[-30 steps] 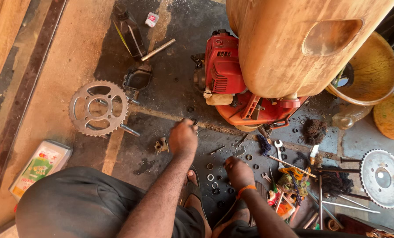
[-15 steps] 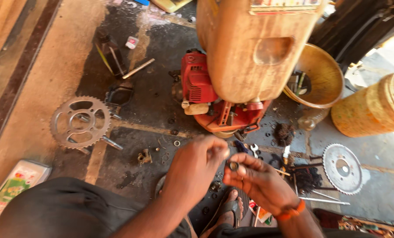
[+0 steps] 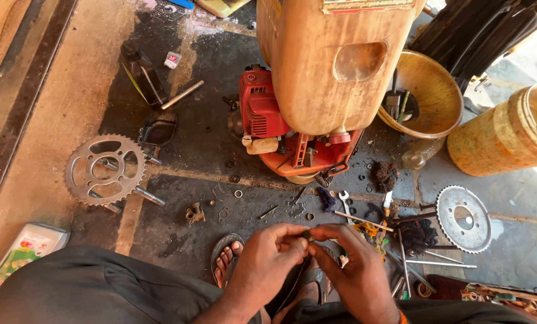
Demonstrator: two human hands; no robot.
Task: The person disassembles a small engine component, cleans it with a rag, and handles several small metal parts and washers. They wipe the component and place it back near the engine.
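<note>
My left hand (image 3: pixel 267 259) and my right hand (image 3: pixel 352 269) meet low in the middle of the view, fingertips pinched together on a small dark metal part (image 3: pixel 308 234) between them. The part is mostly hidden by my fingers. Just beyond my hands stands a red small engine (image 3: pixel 268 117) under a big tan plastic tank (image 3: pixel 334 60). Washers and small fittings (image 3: pixel 238 194) lie scattered on the greasy floor in front of it.
A toothed sprocket (image 3: pixel 105 170) lies at the left, a second sprocket (image 3: pixel 464 218) at the right. A tan bowl (image 3: pixel 431 90) and a yellow bucket (image 3: pixel 508 135) stand at the right. Rods and tools (image 3: pixel 409 255) lie near my right hand. A black bottle (image 3: pixel 142 72) stands at the back left.
My left hand left the floor near the washers and came toward me. Both hands have closed together on the small part. The view has shifted slightly.
</note>
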